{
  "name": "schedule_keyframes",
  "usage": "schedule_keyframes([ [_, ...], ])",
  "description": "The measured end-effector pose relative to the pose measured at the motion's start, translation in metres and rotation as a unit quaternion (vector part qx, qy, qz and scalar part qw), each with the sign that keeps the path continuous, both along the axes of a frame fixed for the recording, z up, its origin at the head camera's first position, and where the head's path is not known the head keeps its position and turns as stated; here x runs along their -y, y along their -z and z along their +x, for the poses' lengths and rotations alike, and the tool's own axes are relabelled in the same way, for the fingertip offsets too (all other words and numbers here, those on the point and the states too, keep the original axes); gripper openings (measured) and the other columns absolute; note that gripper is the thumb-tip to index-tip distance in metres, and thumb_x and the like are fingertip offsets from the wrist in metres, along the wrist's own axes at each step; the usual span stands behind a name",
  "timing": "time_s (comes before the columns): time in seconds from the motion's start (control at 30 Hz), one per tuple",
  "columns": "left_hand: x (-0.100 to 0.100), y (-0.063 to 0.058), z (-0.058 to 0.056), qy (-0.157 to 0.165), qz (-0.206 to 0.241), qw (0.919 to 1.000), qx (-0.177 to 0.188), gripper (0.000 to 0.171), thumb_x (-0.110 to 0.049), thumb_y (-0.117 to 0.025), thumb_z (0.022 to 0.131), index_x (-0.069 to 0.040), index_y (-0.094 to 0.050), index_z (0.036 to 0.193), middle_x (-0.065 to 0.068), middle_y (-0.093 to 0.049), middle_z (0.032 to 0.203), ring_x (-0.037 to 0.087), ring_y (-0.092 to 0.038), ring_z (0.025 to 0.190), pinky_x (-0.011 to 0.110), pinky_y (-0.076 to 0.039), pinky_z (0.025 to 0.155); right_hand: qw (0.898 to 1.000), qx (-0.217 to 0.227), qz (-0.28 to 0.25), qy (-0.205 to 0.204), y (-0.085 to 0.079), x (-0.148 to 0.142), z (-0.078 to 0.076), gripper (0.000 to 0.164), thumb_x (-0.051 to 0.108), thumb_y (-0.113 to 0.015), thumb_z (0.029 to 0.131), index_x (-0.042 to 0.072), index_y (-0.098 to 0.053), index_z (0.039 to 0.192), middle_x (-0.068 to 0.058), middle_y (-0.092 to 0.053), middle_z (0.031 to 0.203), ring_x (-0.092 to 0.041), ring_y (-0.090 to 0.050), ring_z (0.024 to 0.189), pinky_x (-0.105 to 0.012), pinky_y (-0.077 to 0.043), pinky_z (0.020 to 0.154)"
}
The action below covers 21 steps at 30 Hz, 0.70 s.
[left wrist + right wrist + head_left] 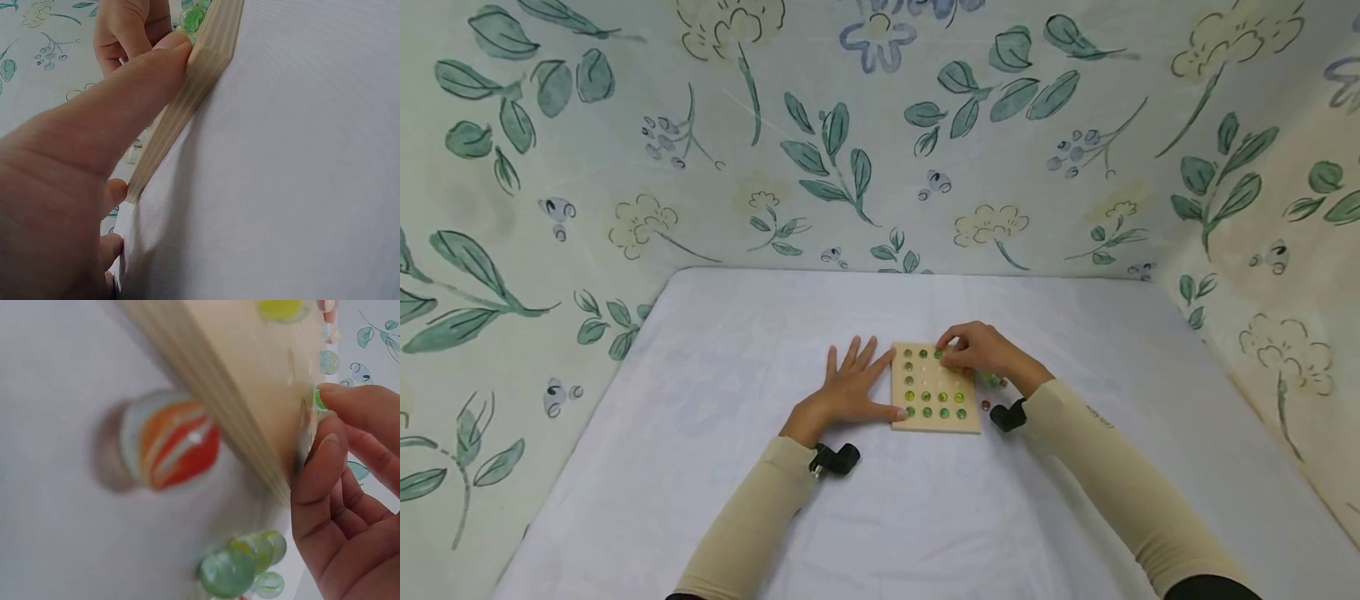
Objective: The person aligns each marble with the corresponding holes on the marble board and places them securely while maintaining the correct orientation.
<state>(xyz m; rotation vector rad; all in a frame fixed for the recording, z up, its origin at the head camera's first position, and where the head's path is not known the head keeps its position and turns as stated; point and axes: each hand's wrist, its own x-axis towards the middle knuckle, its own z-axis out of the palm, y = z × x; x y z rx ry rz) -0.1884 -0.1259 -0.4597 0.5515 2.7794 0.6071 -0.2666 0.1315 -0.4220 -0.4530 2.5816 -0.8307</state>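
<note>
A square wooden board (934, 424) with rows of round hollows lies on the white cloth. Glass marbles sit in its top row, down its left column and along its two nearest rows. My left hand (848, 395) is spread flat at the board's left side, thumb and index fingertip touching its edge. Over the top row, my right hand (977, 347) pinches a green marble (319, 399) between thumb and index finger. In the right wrist view an orange-red swirled marble (178, 440) rests on the cloth beside the board.
Several loose green and yellow marbles (228, 573) lie on the cloth right of the board, partly under my right wrist. White cloth (737, 358) covers the table. Behind it rises a leaf-and-flower patterned backdrop (880, 167). Each wrist carries a black camera (838, 459).
</note>
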Motion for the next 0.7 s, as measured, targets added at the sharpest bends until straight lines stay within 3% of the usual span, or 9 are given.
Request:
schedule_keyframes([
  [0.3,0.001,0.002,-0.003,-0.001,0.006,1.0000,-0.005,0.109,-0.081,-0.058,0.071,-0.030,-0.013,0.156,0.006,0.003,0.162,0.030,0.015,0.146,0.058,0.018,0.109,0.999,-0.036,-0.036,0.003,-0.005,-0.015,-0.003,0.018,0.018,-0.068,0.091,0.013,-0.069,0.108,-0.009,-0.063,0.090,-0.021,-0.058,0.071,-0.029,-0.051,0.060],
  [0.5,0.001,0.003,-0.003,-0.001,0.007,1.0000,-0.002,0.110,-0.080,-0.059,0.071,-0.030,-0.011,0.156,0.006,0.004,0.162,0.029,0.015,0.146,0.057,0.019,0.109,0.998,-0.057,-0.029,0.016,-0.010,-0.032,-0.007,0.021,0.020,-0.068,0.091,0.011,-0.069,0.110,-0.010,-0.061,0.092,-0.022,-0.057,0.072,-0.030,-0.049,0.060],
  [0.7,0.000,0.003,-0.003,0.000,0.007,0.9999,-0.007,0.109,-0.079,-0.059,0.072,-0.030,-0.012,0.156,0.007,0.003,0.162,0.030,0.014,0.146,0.058,0.017,0.110,0.998,-0.049,-0.014,0.036,-0.012,-0.046,-0.007,0.024,0.022,-0.068,0.092,0.011,-0.067,0.113,-0.010,-0.060,0.092,-0.027,-0.058,0.075,-0.030,-0.048,0.059],
])
